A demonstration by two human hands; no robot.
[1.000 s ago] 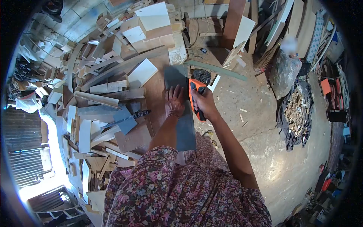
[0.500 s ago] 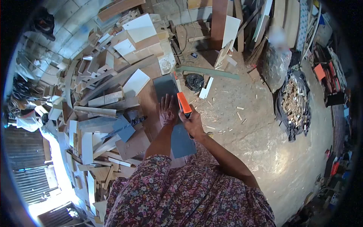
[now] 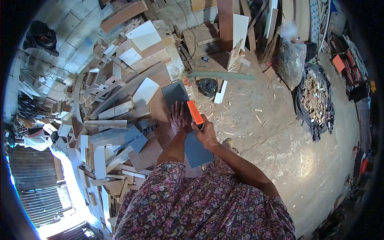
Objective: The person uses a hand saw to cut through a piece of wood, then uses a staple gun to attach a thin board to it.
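My left hand (image 3: 178, 117) lies flat, fingers spread, on a long grey board (image 3: 175, 93) that runs from the wood pile towards me. My right hand (image 3: 207, 134) grips the orange handle of a hand saw (image 3: 195, 112) at the board's right edge. The saw's blade is hidden behind the board and my hands. The near end of the grey board (image 3: 197, 153) shows below my wrists, over a brown plank (image 3: 157, 106).
A big heap of wood offcuts (image 3: 108, 100) fills the left side. A black bag (image 3: 208, 86) and a green strip (image 3: 224, 75) lie on the dusty concrete floor (image 3: 288, 156). A sack of small wood scraps (image 3: 314, 102) sits at right.
The saw's handle has turned from side-on to edge-on and drawn back towards me along the board's right edge. My left hand stays pressed on the board. The view has shifted slightly.
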